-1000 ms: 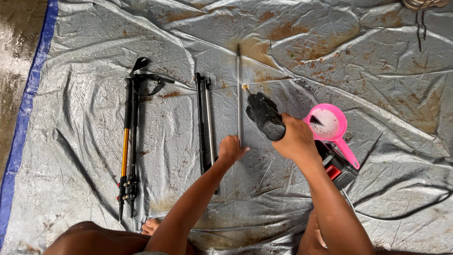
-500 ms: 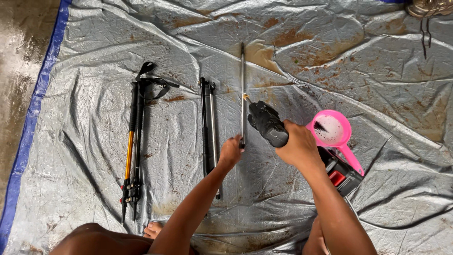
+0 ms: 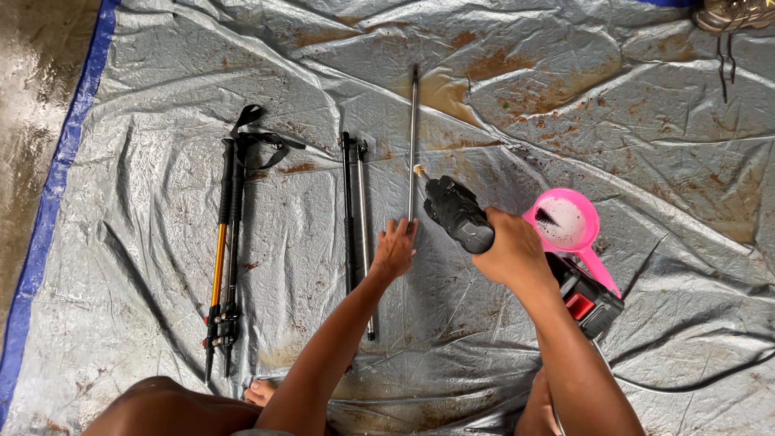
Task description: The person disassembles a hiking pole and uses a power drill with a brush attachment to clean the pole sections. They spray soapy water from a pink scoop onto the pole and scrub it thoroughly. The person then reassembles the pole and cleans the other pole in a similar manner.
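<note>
A crumpled grey tarp (image 3: 565, 97) with rust-brown stains covered nearly the whole frame, its blue edge (image 3: 60, 173) running down the left over wet floor (image 3: 28, 89). At left centre lay 2 folded trekking poles (image 3: 226, 242) with black straps. Just right of them lay 2 thin dark pole sections (image 3: 355, 218), and a long metal tube (image 3: 413, 129) reached toward the top centre. A pink scoop (image 3: 569, 222) sat at right. A shoe (image 3: 739, 12) rested at the upper right corner.
</note>
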